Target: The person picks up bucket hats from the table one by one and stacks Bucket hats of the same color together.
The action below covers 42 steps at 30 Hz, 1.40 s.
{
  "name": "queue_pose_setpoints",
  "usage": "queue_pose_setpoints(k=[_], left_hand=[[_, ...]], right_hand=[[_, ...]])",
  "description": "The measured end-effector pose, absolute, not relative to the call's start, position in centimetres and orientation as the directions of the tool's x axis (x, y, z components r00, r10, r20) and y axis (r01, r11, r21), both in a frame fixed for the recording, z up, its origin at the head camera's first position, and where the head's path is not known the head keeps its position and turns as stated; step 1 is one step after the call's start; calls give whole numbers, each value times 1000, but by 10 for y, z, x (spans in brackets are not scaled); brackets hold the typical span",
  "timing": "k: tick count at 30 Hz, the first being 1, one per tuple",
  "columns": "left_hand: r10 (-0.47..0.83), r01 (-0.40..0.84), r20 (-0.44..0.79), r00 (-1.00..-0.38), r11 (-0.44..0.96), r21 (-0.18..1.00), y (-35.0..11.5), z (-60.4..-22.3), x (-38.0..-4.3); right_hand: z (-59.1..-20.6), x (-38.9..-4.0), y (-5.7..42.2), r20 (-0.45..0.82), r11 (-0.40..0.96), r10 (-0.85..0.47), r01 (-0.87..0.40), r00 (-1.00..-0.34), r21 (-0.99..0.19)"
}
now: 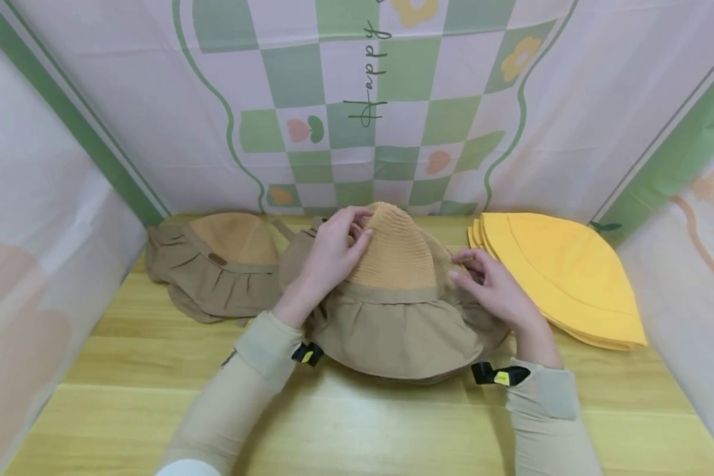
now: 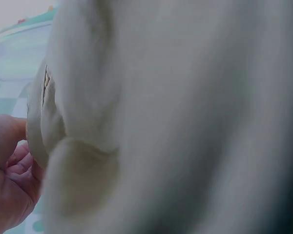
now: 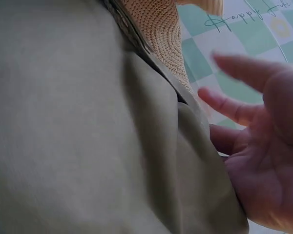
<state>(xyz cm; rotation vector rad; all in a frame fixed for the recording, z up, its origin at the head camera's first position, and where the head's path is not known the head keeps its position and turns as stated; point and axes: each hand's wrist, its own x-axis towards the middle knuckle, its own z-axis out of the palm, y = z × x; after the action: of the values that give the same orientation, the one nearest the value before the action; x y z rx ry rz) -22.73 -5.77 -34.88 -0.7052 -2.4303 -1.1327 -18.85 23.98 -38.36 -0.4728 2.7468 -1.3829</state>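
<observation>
A sun hat (image 1: 393, 264) with a tan woven crown and pleated khaki brim stands at the middle of the table, crown pointing up. My left hand (image 1: 336, 248) holds its crown at the upper left, fingers bent against it; the exact contact is partly hidden. In the left wrist view the khaki brim (image 2: 151, 97) fills most of the picture. To the right, my right hand (image 1: 490, 284) is beside the hat with its fingers apart. Its thumb is blurred in the right wrist view, next to the brim (image 3: 88, 122). More khaki cloth and woven crown show behind this hat.
A similar khaki sun hat (image 1: 232, 264) lies at the left on the wooden table (image 1: 357, 423). Several yellow hats (image 1: 562, 277) are stacked flat at the right. A checked cloth backdrop (image 1: 357, 132) rises behind, with cloth walls at both sides.
</observation>
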Motion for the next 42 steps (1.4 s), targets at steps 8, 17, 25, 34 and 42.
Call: queue_pose_setpoints(k=[8,17,25,34,42], left_hand=[[263,520,459,-848,576,631,-36,-352,-225],[352,527,392,-850,544,653,-43,-361,-231],[283,385,263,-922,715,584,-82,-384,-243],[284,354,211,-935,731,584,-101,-403,-239],[321,339,134,-938,759,556,-105,-410,-235]], right_hand=[[-375,-181,240,66,699,-332,-292,-941,-653],[-374,-180,240,55,725,-407,-359,-912,-588],[-379,-181,240,138,697,-426,-422,-894,-580],[-384,-183,241,198,692,-416,-451,-887,-564],[-384,-185,240,205,709,-394,-439,-896,-553]])
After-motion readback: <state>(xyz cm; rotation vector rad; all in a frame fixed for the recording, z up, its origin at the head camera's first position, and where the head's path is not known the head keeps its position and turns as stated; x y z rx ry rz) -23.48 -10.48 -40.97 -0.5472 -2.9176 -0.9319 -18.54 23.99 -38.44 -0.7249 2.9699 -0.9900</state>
